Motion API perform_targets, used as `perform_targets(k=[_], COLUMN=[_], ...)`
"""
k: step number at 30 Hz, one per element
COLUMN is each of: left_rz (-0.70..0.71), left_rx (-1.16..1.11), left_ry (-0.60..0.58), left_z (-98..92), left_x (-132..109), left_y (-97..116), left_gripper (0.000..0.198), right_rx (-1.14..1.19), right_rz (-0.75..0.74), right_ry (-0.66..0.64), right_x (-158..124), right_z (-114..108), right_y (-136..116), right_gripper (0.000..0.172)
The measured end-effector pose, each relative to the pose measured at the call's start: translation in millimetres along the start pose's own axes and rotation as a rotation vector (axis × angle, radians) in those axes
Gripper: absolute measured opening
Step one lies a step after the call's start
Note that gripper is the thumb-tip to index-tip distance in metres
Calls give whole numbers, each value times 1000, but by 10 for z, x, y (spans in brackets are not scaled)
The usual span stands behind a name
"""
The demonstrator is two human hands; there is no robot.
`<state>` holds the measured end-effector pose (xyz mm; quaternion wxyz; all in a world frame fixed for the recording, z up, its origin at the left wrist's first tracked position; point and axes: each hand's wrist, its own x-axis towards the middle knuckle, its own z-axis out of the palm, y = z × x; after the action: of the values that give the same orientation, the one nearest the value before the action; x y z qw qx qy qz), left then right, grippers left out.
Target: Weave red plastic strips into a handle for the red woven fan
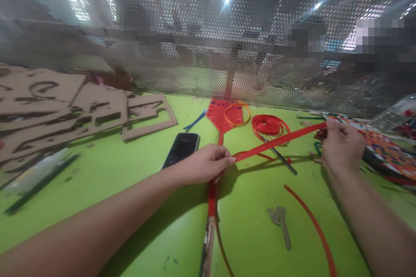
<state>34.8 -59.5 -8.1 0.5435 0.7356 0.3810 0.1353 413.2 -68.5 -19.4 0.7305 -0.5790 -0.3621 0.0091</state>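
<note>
My left hand (204,164) pinches one end of a red plastic strip (276,142) just above the green table (97,181). My right hand (341,145) grips the strip's other end, so it runs taut between them, rising to the right. Under my left hand lies a red woven fan-shaped piece (222,114) whose handle (209,225) runs toward me. An orange strip loop (238,114) rests on the woven part.
A black phone (181,149) lies left of my left hand. Cut cardboard sheets (65,108) fill the left. A red strip coil (268,124), a dark rod (279,156), a loose red strip (312,220), a small metal tool (281,220) and a colourful woven mat (386,147) lie around. A perforated metal screen (208,43) stands behind.
</note>
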Motion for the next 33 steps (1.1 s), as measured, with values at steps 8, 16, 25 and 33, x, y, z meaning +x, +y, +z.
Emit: perform_targets(k=[8,16,25,33], left_rz=[162,189,189,42], left_rx=[40,-2,-116,-248], left_ry=[262,545,223,251], left_z=[45,49,127,69], left_x=[4,62,22,84], left_y=[-4,-64,-24,-60], left_gripper=[40,50,39,28], right_rx=[150,433,524,485], right_rz=[52,308,454,390], right_ry=[89,-113,-162,-99], right_x=[68,-103,-143,-73], right_z=[30,147,135,116], right_y=[-127,-305,-276,-248], right_gripper=[32,25,26,27])
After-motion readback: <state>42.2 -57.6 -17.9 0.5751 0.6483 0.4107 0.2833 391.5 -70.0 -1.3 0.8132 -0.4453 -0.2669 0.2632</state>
